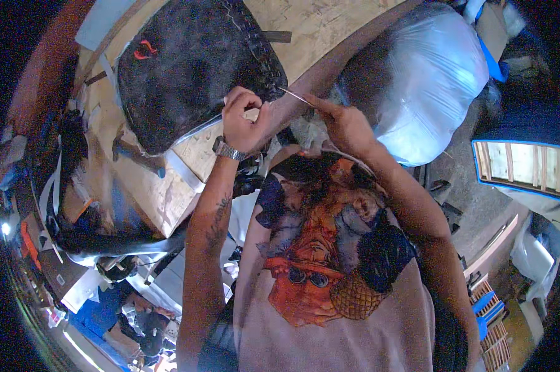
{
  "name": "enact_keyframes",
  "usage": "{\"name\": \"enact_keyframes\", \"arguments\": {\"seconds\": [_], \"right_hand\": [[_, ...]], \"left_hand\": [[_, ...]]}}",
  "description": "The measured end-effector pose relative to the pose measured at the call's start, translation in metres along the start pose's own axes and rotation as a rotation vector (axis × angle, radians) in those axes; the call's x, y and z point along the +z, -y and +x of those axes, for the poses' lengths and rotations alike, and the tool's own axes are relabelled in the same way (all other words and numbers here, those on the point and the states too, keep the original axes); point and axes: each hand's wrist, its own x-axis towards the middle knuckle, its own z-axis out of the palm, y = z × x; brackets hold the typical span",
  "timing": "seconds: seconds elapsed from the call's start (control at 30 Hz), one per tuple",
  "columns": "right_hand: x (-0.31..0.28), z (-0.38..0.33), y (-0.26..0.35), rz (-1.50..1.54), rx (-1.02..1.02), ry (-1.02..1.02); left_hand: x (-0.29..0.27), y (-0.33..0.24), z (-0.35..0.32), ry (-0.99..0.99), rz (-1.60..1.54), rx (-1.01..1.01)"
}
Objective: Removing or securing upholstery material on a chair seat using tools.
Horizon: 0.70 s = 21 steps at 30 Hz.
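Note:
A black fabric-covered panel (190, 68) with rounded corners lies on the plywood top, and a row of what look like staples runs along its right edge. My left hand (246, 118), with a metal watch on the wrist, is at the panel's lower right edge. Its fingers are curled closed, and whatever is in them is hidden. In my right hand (348, 127) is a thin, pointed metal tool (295, 95), its handle hidden in the grip. The tool's tip reaches the panel's right corner. A small red curved thing (145, 49) rests on the panel.
Plywood (317, 18) surrounds the panel. A dark hammer-like tool (137, 155) lies by the panel's lower left edge. Right of my hands sits a large bundle in clear plastic (438, 80). A blue-edged frame with slats (520, 164) stands farther right. Mixed items crowd the lower left.

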Motion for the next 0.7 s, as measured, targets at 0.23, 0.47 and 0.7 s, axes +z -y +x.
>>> {"name": "enact_keyframes", "arguments": {"seconds": [0.23, 0.47, 0.7], "right_hand": [[-0.032, 0.000, 0.018, -0.410, 0.017, 0.210], [-0.068, 0.015, 0.075, -0.529, 0.083, 0.322], [-0.067, 0.028, 0.085, -0.510, 0.110, 0.397]], "left_hand": [[-0.021, 0.007, 0.032, -0.064, -0.004, -0.012], [-0.052, 0.073, 0.076, 0.190, 0.613, 0.131], [-0.070, 0.123, 0.086, 0.305, 0.762, 0.179]]}}
